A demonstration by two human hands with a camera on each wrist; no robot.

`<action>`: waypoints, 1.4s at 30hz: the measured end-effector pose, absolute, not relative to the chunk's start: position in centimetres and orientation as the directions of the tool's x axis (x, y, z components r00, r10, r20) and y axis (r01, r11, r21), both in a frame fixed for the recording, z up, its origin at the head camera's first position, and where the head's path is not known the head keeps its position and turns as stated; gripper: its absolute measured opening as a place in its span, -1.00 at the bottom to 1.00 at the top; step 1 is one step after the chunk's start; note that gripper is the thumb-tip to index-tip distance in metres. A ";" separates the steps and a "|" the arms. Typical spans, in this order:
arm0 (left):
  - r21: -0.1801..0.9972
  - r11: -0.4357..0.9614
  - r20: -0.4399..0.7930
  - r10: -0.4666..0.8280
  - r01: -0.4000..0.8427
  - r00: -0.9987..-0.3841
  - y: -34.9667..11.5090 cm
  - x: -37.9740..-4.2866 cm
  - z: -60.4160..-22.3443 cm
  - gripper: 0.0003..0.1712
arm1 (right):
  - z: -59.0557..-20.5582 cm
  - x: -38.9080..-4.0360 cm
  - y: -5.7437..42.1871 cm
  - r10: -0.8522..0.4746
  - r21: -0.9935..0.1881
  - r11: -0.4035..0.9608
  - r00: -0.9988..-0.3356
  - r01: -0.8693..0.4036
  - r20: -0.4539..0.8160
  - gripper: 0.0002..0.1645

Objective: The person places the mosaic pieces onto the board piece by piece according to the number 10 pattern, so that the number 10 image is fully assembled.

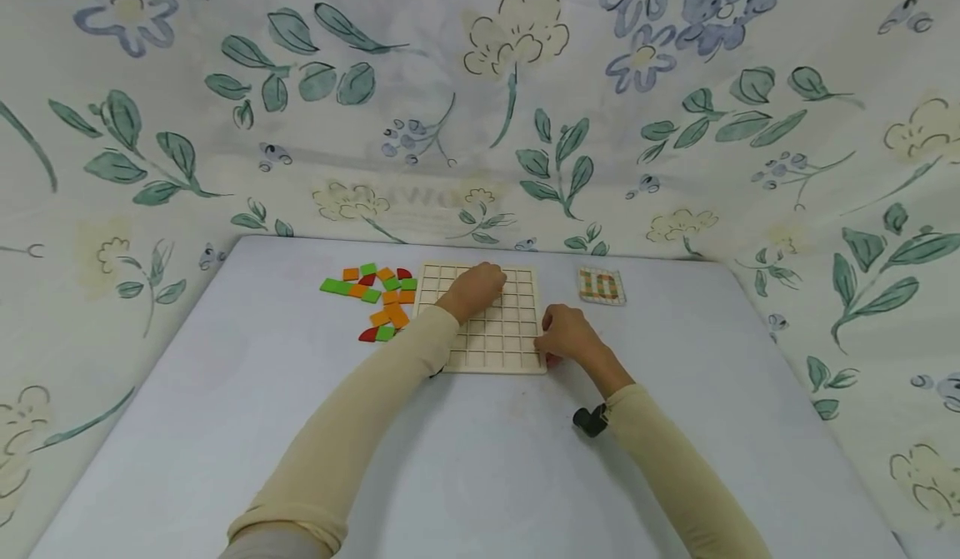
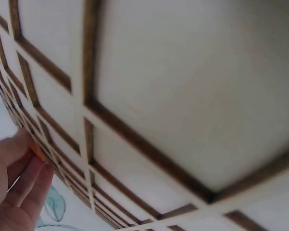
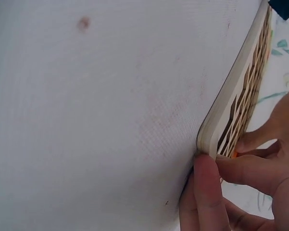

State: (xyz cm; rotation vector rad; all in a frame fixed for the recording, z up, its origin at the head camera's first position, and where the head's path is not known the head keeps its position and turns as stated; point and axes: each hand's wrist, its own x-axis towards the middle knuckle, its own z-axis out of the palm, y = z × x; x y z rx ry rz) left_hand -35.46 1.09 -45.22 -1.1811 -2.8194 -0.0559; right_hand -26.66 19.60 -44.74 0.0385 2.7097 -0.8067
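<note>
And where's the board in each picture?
Head: the board lies just below the middle.
Left wrist: the board fills most of the picture, close up.
Right wrist: the board slants down from the top right corner.
Shared landmark: the left hand, over the board, then lower left, then far right.

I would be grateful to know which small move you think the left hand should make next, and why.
Probably the left hand should ease its orange piece flat into a grid square and let go: its fingertips pinch the piece right at the grid board, the visible squares around it look empty, and the right hand holds the board's edge.
</note>
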 end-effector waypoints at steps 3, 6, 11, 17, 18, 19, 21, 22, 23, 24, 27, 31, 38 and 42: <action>-0.016 0.709 0.062 0.705 0.705 -0.707 1.3 -35.4 -45.0 -0.83 | -44.8 -26.6 19.7 -0.066 -0.528 0.842 -0.950 0.112 -0.306 -0.70; 0.007 0.709 0.037 0.704 0.705 -0.709 1.3 -35.3 -44.7 -0.85 | -44.9 -26.7 19.6 -0.073 -0.527 0.843 -0.948 0.107 -0.309 -0.71; 0.121 0.721 -0.007 0.687 0.682 -0.726 0.7 -35.5 -44.0 -0.80 | -44.8 -26.7 19.6 -0.069 -0.521 0.847 -0.949 0.107 -0.307 -0.71; 0.055 0.793 0.090 0.601 0.607 -0.794 -2.6 -36.5 -43.7 -0.74 | -44.5 -26.8 19.6 -0.065 -0.521 0.846 -0.949 0.111 -0.308 -0.71; 0.040 0.807 0.101 0.583 0.589 -0.806 -3.5 -36.7 -43.7 -0.77 | -44.5 -26.8 19.6 -0.070 -0.524 0.845 -0.948 0.109 -0.309 -0.71; 0.023 0.817 0.104 0.571 0.576 -0.814 -4.5 -36.8 -43.8 -0.79 | -44.5 -26.8 19.6 -0.076 -0.529 0.842 -0.947 0.106 -0.311 -0.71; 0.014 0.836 0.083 0.546 0.549 -0.833 -6.4 -37.0 -43.9 -0.83 | -44.6 -26.8 19.5 -0.085 -0.532 0.841 -0.945 0.101 -0.315 -0.71; 0.012 0.842 0.069 0.537 0.539 -0.841 -7.2 -37.1 -43.9 -0.84 | -44.6 -26.8 19.5 -0.085 -0.532 0.841 -0.945 0.102 -0.316 -0.72; 0.010 0.846 0.061 0.532 0.533 -0.845 -7.9 -37.2 -43.8 -0.86 | -44.6 -26.8 19.5 -0.085 -0.531 0.841 -0.946 0.101 -0.314 -0.72; 0.003 0.847 0.048 0.530 0.531 -0.846 -8.6 -37.2 -43.8 -0.87 | -44.6 -26.9 19.6 -0.082 -0.531 0.841 -0.946 0.103 -0.313 -0.72; 0.057 0.870 0.002 0.491 0.490 -0.871 -10.0 -37.5 -43.6 -0.89 | -44.6 -27.0 19.7 -0.079 -0.527 0.843 -0.946 0.104 -0.313 -0.72; 0.192 0.887 -0.054 0.436 0.419 -0.898 -11.0 -37.8 -43.3 -0.89 | -44.6 -27.0 19.8 -0.084 -0.524 0.846 -0.947 0.097 -0.310 -0.73; 0.324 0.868 -0.111 0.429 0.376 -0.897 -12.3 -38.4 -43.3 -0.71 | -44.5 -27.0 19.7 -0.085 -0.518 0.851 -0.949 0.090 -0.304 -0.72; 0.323 0.856 -0.092 0.453 0.404 -0.887 -12.5 -38.4 -43.5 -0.69 | -44.6 -27.0 19.8 -0.079 -0.509 0.856 -0.948 0.093 -0.307 -0.71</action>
